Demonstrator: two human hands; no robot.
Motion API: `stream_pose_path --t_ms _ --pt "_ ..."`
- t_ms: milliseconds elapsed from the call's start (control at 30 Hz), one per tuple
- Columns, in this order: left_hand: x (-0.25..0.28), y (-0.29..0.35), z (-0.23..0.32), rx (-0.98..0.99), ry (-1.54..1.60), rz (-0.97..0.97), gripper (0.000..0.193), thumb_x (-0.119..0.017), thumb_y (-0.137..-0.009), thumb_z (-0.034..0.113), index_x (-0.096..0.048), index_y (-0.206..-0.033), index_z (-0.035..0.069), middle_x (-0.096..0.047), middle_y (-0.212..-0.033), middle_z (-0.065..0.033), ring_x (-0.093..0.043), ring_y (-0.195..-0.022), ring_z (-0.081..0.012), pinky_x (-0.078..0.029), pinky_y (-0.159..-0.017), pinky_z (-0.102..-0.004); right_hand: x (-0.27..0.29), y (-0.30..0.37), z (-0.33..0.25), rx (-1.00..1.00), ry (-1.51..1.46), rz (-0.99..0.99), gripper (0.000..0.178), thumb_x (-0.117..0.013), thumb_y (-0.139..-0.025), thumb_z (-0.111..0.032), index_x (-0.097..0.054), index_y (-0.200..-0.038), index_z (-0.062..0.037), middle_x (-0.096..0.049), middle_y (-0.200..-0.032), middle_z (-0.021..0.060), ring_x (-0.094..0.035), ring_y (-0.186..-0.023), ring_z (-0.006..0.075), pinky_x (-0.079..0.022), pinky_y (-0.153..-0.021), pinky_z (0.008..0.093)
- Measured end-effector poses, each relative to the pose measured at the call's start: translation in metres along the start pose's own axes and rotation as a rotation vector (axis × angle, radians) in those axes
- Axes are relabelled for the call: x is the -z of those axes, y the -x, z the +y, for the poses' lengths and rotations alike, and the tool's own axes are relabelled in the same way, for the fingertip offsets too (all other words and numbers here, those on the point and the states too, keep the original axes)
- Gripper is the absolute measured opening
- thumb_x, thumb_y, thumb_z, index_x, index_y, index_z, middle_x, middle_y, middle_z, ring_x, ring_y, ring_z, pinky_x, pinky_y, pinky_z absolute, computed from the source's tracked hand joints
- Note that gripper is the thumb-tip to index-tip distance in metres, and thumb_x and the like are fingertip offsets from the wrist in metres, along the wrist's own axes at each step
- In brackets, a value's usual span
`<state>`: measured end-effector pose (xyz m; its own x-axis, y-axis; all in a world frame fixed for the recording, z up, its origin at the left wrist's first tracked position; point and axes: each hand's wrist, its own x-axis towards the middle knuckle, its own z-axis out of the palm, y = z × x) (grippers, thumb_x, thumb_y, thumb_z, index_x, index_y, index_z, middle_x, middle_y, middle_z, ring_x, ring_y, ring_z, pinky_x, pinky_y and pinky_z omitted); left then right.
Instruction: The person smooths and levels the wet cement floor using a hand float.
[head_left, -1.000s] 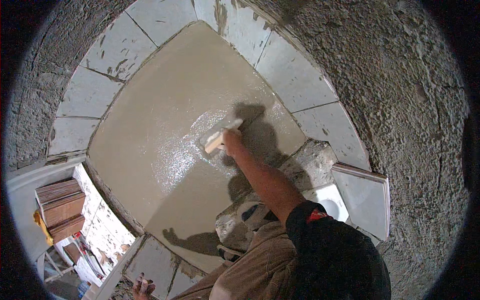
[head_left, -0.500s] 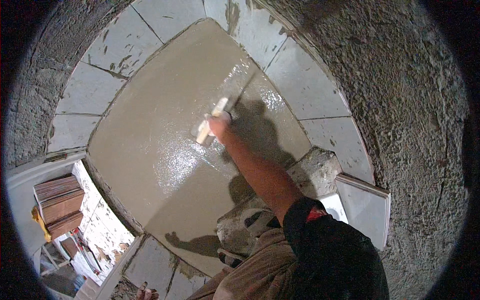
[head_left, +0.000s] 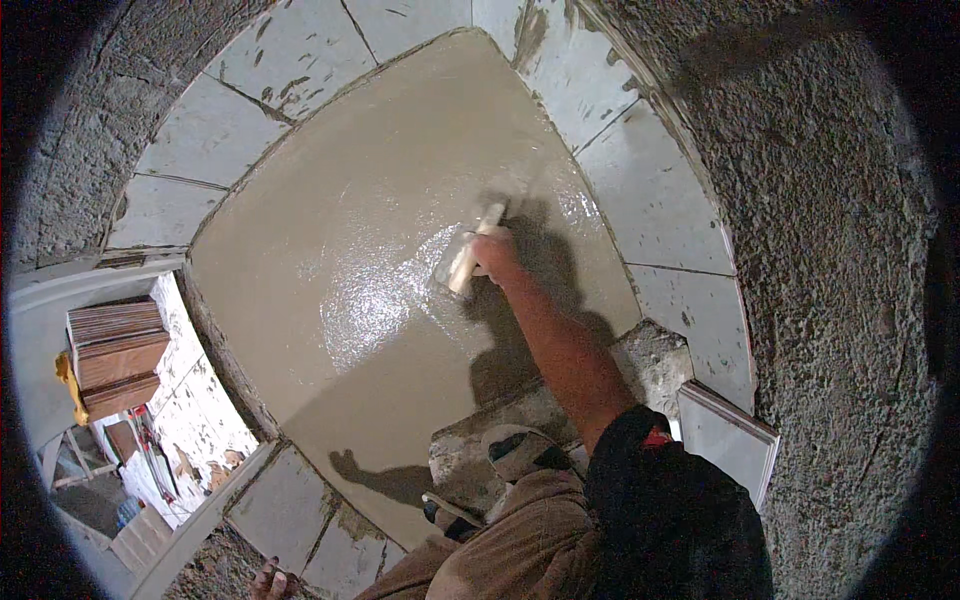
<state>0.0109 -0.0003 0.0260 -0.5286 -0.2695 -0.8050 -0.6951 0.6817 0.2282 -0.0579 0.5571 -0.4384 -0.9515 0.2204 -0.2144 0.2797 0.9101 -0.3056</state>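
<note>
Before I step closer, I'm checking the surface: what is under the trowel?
A wet beige layer shows around the trowel, which the right hand grips; the spot directly beneath the trowel is covered and cannot be seen.

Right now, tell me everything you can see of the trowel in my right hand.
The trowel has a pale, wood-like handle above a thin, flat grey blade that looks metallic. It slants, lower end leftward, upper end rightward. Your right hand grips the handle around its middle, hiding part of it. The blade appears to rest on the wet beige layer; its outline is too blurred to trace fully.
</note>
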Motion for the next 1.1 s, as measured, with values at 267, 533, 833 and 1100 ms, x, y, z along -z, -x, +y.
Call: stream_pose_path --t_ms 267,533,833,1100 --pt "0.016 -0.004 -0.044 0.041 0.016 0.037 0.045 -0.053 -0.088 0.026 -0.045 -0.129 0.012 -0.054 -0.118 -0.0135 -0.056 -0.1 -0.0227 -0.044 -0.089 -0.034 0.059 -0.007 -0.055 -0.322 -0.6 -0.21 0.038 -0.07 -0.066 -0.029 -0.06 -0.088 0.0017 -0.062 -0.083 0.0215 -0.062 -0.08 0.0349 -0.048 -0.073 0.0413" --pt "0.009 0.002 -0.042 0.026 0.11 0.067 0.048 -0.053 -0.087 0.019 -0.04 -0.132 0.008 -0.052 -0.117 -0.0155 -0.056 -0.101 -0.0233 -0.045 -0.086 -0.0342 0.06 -0.011 0.012 -0.352 -0.458 -0.186 0.03 -0.063 -0.068 -0.02 -0.063 -0.088 0.0013 -0.063 -0.085 0.0221 -0.062 -0.082 0.0352 -0.05 -0.072 0.0426" --pt "0.031 -0.028 -0.084 -0.072 0.096 0.134 0.05 -0.064 -0.079 0.027 -0.049 -0.12 0.003 -0.062 -0.082 -0.0082 -0.061 -0.066 -0.0176 -0.052 -0.059 -0.0303 0.098 0.011 0.143 -0.478 -0.335 -0.039 0.038 -0.06 -0.074 -0.032 -0.059 -0.094 0.0008 -0.059 -0.093 0.0259 -0.059 -0.089 0.039 -0.046 -0.075 0.045" --pt "0.013 -0.01 -0.065 -0.006 0.063 0.091 0.05 -0.062 -0.081 0.021 -0.044 -0.122 -0.002 -0.059 -0.085 -0.0094 -0.061 -0.065 -0.0182 -0.053 -0.057 -0.0312 0.083 0.0 0.145 -0.394 -0.369 -0.166 0.043 -0.059 -0.07 -0.032 -0.057 -0.094 0.0039 -0.06 -0.09 0.025 -0.06 -0.086 0.0388 -0.047 -0.073 0.0446"
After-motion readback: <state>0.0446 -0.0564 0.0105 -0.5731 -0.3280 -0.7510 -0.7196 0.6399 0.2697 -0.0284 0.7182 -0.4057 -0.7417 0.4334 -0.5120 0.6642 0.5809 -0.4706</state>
